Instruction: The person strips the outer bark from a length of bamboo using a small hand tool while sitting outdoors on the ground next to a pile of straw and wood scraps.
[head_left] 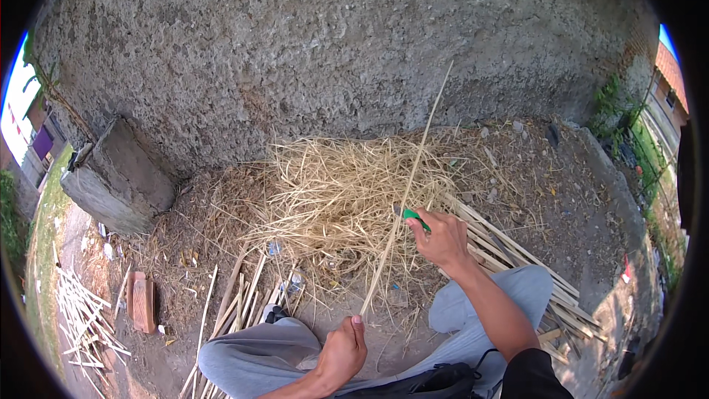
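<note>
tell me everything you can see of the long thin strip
The long thin strip is pale straw-yellow, slightly bowed, and looks like split bamboo or wood. The left hand grips its near end; it slants up and rightward over the pile of shavings, its far tip seen against the rough wall. Partway along, the green-handled tool in the right hand is at it, though exact contact is unclear.

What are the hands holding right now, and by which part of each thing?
The left hand holds a long pale strip by its lower end; the right hand grips a green-handled tool by its handle.
</note>
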`<state>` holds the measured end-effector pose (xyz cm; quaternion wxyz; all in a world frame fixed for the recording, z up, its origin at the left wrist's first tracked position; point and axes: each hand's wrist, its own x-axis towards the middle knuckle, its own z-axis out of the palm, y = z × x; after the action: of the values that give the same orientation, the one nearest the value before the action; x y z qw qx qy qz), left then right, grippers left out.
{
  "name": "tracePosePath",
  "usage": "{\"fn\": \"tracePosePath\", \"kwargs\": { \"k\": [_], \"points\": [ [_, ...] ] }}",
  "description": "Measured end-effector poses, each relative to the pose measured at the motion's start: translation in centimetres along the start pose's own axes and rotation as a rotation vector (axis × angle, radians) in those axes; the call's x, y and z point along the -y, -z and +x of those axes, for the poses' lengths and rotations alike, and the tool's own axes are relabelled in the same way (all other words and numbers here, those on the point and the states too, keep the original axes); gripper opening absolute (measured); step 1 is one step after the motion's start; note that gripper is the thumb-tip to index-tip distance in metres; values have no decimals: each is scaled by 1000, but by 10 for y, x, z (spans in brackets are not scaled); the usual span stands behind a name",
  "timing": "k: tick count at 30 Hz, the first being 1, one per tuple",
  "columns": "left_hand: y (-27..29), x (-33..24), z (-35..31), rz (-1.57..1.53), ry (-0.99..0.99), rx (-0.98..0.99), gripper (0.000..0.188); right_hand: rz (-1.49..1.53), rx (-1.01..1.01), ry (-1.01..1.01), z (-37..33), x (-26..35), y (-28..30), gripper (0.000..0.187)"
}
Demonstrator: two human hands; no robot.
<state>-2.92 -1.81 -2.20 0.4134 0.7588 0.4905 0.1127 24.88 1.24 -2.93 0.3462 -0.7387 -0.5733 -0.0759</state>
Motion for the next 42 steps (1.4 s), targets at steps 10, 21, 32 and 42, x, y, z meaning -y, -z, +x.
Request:
{"fn": "tracePosePath", "kwargs": {
  "k": [10, 21, 32, 42],
  "points": [
    [-5, -1, -10, -26, -64, 38, 40, -162, 81, 88, -13, -19, 1, 29],
    [-24, 14, -14, -133, -62, 119, 44, -615, 275, 197, -11, -50, -4, 8],
    [-20, 17, -9, -82, -87, 92, 41, -741, 374, 28, 23, -102, -16, 8],
    [-18, 20, -50, -170, -46, 80, 38, -746, 384, -100, 48, -127, -13, 9]
  ]
}}
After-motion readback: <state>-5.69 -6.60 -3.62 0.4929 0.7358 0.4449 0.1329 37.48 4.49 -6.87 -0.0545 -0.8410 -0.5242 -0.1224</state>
